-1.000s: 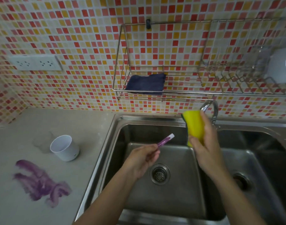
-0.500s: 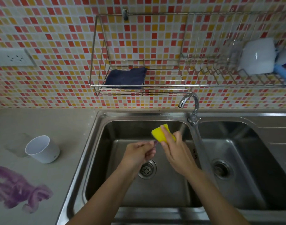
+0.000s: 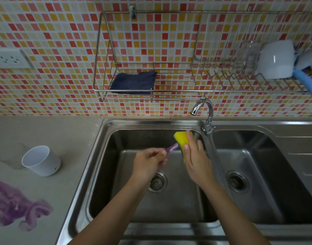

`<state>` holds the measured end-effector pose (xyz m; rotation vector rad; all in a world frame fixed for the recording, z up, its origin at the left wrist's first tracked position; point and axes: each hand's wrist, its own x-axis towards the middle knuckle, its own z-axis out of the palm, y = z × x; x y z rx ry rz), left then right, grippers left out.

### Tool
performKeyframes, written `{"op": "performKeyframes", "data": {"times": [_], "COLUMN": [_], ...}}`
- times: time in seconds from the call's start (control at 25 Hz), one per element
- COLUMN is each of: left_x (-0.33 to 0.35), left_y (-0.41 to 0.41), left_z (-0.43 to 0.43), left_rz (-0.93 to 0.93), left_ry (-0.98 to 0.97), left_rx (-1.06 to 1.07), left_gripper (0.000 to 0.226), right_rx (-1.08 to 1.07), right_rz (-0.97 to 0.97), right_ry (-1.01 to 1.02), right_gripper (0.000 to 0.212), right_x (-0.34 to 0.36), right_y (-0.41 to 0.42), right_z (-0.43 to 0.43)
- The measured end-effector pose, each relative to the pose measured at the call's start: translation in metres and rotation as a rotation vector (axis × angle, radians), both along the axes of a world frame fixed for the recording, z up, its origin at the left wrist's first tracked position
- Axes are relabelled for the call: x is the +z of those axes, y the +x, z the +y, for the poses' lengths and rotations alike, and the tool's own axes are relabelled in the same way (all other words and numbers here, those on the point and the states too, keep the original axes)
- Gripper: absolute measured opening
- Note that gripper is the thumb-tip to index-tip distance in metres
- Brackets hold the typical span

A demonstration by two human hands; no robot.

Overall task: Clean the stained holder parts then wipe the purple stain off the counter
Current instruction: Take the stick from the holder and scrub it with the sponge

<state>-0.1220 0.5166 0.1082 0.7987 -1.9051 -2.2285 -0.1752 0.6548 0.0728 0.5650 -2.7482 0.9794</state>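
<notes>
Over the left sink basin (image 3: 116, 174), my left hand (image 3: 149, 164) grips a thin purple-stained holder part (image 3: 171, 148) that points up and right. My right hand (image 3: 196, 156) holds a yellow sponge (image 3: 182, 139) pressed against the far end of that part. A white holder cup (image 3: 41, 160) lies tilted on the grey counter (image 3: 66, 135), left of the sink. A clear piece (image 3: 12, 156) sits just behind it. A smeared purple stain (image 3: 15, 206) covers the counter's near left.
A chrome tap (image 3: 204, 110) rises between the two basins; the right basin (image 3: 275, 174) holds nothing. A wall rack (image 3: 169, 89) carries a folded dark blue cloth (image 3: 134, 83), a white mug (image 3: 275, 59) and a blue-handled item (image 3: 307, 84). A socket (image 3: 8, 58) sits at far left.
My right hand came down from near the tap and brought the sponge onto the stained part. The view has shifted right, so the cup and stain sit further left.
</notes>
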Motion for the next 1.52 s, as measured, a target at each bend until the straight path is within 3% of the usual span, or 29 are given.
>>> {"op": "performKeyframes", "data": {"times": [0.08,0.2,0.32,0.52,0.64,0.8,0.88,1.04,1.12,1.24,1.36,1.52], "left_x": [-0.002,-0.003,-0.001,-0.004,-0.006,-0.009,-0.008,0.0,0.006,0.011,0.014,0.011], "left_y": [0.002,0.002,0.002,0.004,0.001,0.001,-0.001,-0.003,-0.003,-0.004,-0.004,-0.005], "left_z": [-0.001,-0.003,0.001,0.008,0.007,0.008,0.008,0.006,0.0,-0.009,-0.011,-0.011], "left_rz": [0.063,0.106,0.177,0.253,0.246,0.216,0.167,-0.059,-0.185,-0.325,-0.35,-0.363], "left_ry": [-0.195,-0.445,-0.629,-0.748,-0.707,-0.651,-0.525,0.211,0.482,0.633,0.726,0.868], "left_rx": [-0.021,-0.018,-0.064,-0.053,-0.045,-0.05,-0.052,-0.062,-0.082,-0.113,-0.127,-0.122], "left_gripper": [0.019,0.01,0.014,0.017,0.015,0.013,0.01,0.015,0.019,0.024,0.025,0.025], "right_rx": [-0.047,-0.049,-0.004,-0.064,0.031,-0.043,0.019,0.014,0.13,0.113,0.193,0.139], "right_rz": [-0.023,0.072,0.094,0.042,0.105,0.043,0.091,0.072,0.158,0.141,0.16,0.143], "right_ry": [-0.067,0.022,0.025,-0.014,0.006,-0.085,-0.024,-0.078,0.023,0.021,0.016,-0.087], "right_gripper": [0.051,0.057,0.057,0.06,0.057,0.058,0.058,0.056,0.057,0.058,0.058,0.058], "right_x": [0.001,0.003,0.002,-0.003,-0.003,-0.004,-0.005,-0.004,-0.005,-0.007,-0.011,-0.01], "right_y": [0.0,0.006,0.015,0.005,0.01,0.01,0.011,0.008,0.006,0.005,0.004,0.0], "right_z": [0.002,0.002,-0.002,0.005,0.002,0.001,0.0,0.003,0.006,0.009,0.011,0.012]}}
